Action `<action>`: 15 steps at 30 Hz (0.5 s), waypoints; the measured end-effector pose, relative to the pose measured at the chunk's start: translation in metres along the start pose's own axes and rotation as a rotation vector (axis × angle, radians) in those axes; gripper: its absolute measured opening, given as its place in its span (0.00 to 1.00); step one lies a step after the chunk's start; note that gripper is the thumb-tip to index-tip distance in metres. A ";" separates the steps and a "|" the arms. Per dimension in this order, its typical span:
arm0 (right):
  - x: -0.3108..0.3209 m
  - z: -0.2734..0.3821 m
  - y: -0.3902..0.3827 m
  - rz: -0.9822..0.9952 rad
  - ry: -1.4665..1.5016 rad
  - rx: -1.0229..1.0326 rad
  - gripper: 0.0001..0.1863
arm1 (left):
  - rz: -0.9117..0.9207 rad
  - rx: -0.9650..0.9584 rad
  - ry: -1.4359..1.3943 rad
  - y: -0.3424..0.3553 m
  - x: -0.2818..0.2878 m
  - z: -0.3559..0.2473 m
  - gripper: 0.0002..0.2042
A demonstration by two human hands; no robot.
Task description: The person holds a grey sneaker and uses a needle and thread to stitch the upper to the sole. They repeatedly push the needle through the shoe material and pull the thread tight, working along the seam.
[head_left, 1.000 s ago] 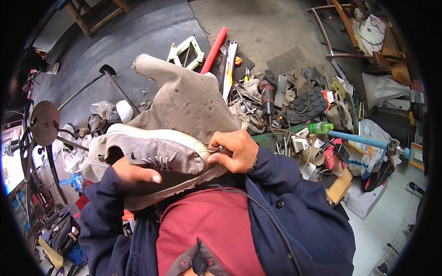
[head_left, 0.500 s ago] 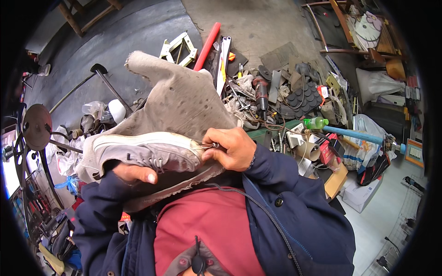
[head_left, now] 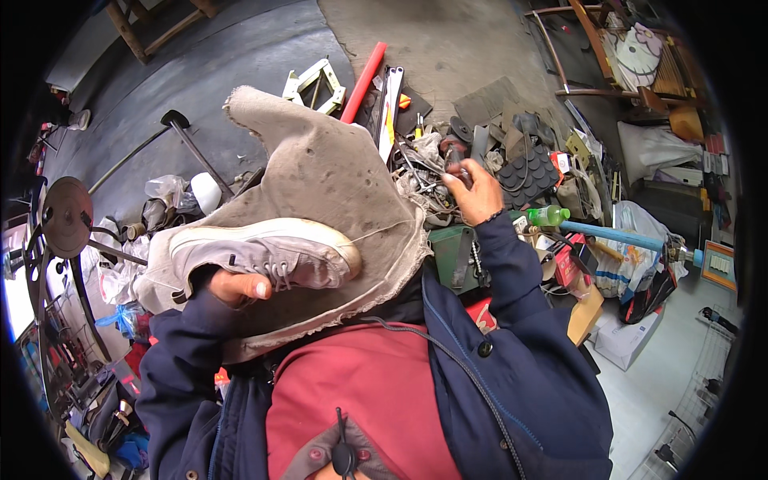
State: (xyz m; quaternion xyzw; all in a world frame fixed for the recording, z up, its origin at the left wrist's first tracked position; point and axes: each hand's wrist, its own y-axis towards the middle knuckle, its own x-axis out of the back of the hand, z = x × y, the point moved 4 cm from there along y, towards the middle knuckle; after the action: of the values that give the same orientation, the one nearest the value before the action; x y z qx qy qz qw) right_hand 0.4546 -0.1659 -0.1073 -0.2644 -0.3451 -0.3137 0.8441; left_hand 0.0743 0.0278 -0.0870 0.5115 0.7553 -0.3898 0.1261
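Observation:
A grey lace-up canvas shoe (head_left: 308,260) with a pale sole lies on its side over a worn grey cloth (head_left: 320,176) on my lap. My left hand (head_left: 238,286) reaches into its opening and grips it, thumb outside by the laces and the other fingers hidden. A thin thread (head_left: 384,231) runs from the toe edge of the sole towards my right hand (head_left: 478,194). That hand is raised off to the right, apart from the shoe, its fingers closed round the dark handle of an awl, mostly hidden.
Beyond my right hand spreads a pile of tools and scraps, with black rubber pieces (head_left: 528,170). A green bottle (head_left: 548,215) and a blue-handled tool (head_left: 616,234) lie to the right. A metal stand with a round disc (head_left: 66,218) stands left.
My right hand has moved from the shoe's toe out to the right and away, and the thread now stretches out from the sole. My left hand still holds the shoe.

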 end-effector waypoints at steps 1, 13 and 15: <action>0.007 -0.007 0.000 0.003 -0.247 0.035 0.13 | -0.005 -0.015 0.013 -0.001 0.003 0.002 0.34; -0.007 0.119 -0.124 0.535 0.403 0.527 0.27 | 0.024 -0.141 0.043 0.000 0.009 0.006 0.37; -0.007 0.124 -0.124 0.508 0.392 0.557 0.28 | 0.023 -0.147 0.039 -0.003 0.005 0.004 0.37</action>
State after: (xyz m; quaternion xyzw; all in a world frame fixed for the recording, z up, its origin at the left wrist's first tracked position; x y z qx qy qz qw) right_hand 0.3108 -0.1637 -0.0069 -0.0381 -0.1737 -0.0347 0.9835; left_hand 0.0691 0.0279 -0.0913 0.5171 0.7781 -0.3219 0.1531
